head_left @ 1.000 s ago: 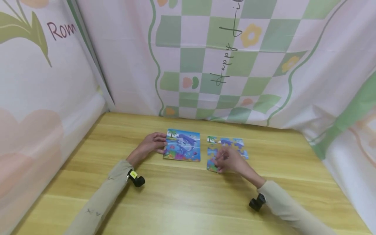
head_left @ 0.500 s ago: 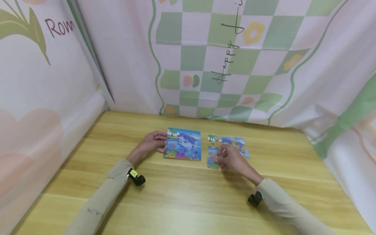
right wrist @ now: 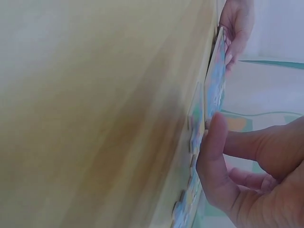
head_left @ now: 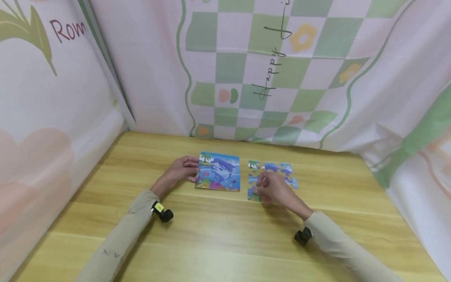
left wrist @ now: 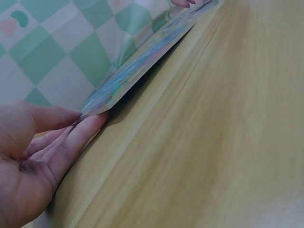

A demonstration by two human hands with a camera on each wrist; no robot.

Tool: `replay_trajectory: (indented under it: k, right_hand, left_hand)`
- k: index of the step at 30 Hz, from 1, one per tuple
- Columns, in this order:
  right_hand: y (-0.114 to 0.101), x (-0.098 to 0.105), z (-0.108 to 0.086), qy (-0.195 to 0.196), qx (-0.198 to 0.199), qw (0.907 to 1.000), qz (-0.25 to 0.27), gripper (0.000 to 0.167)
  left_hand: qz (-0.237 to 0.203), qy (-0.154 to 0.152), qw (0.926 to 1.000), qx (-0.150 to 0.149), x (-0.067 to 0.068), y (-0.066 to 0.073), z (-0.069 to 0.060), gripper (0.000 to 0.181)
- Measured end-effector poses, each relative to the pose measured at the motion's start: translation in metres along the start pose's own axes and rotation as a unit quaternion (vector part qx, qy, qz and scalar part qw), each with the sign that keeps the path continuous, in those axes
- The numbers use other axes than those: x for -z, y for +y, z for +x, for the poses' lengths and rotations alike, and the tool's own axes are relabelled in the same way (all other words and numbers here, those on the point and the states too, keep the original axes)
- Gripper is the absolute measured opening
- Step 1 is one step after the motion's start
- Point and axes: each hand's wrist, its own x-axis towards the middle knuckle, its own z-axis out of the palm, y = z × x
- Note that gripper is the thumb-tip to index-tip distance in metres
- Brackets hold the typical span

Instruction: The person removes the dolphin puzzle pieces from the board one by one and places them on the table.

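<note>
A square picture card (head_left: 219, 172) with a blue dolphin, a palm tree and coral lies on the wooden table. My left hand (head_left: 184, 169) pinches its left edge; in the left wrist view the thumb (left wrist: 57, 118) lies on top, fingers beneath, and that edge is raised slightly. To the right is a partly joined jigsaw puzzle (head_left: 253, 165) with a matching dolphin picture and gaps showing bare wood. Over its lower part, my right hand (head_left: 276, 189) has curled fingers, thumb and finger pinching at a puzzle piece that is mostly hidden behind them.
The wooden table (head_left: 211, 235) reaches back to a checkered curtain (head_left: 257, 78). Another printed cloth (head_left: 46, 105) hangs on the left side. Each wrist carries a small black camera (head_left: 165, 215).
My right hand has shifted slightly over the lower part of the puzzle, its fingers drawing a little closer together. My left hand keeps hold of the card. The head view has tilted slightly.
</note>
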Motion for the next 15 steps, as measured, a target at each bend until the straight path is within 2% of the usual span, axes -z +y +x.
replay_trajectory:
  k: [5,9,15]
  right_hand:
    - [-0.004,0.001,0.007,-0.002,0.005,0.9997,-0.022,0.018]
    - [-0.005,0.0,0.009,-0.008,0.001,0.9999,-0.01,0.015]
    - [-0.013,-0.003,0.016,-0.012,0.025,0.9996,-0.007,0.012]
  left_hand:
    - [-0.004,-0.001,1.0,-0.001,0.001,-0.002,-0.001,0.049]
    - [-0.007,-0.005,1.0,-0.001,0.0,0.0,-0.001,0.05]
    - [-0.004,-0.002,1.0,0.001,0.0,0.001,-0.002,0.049]
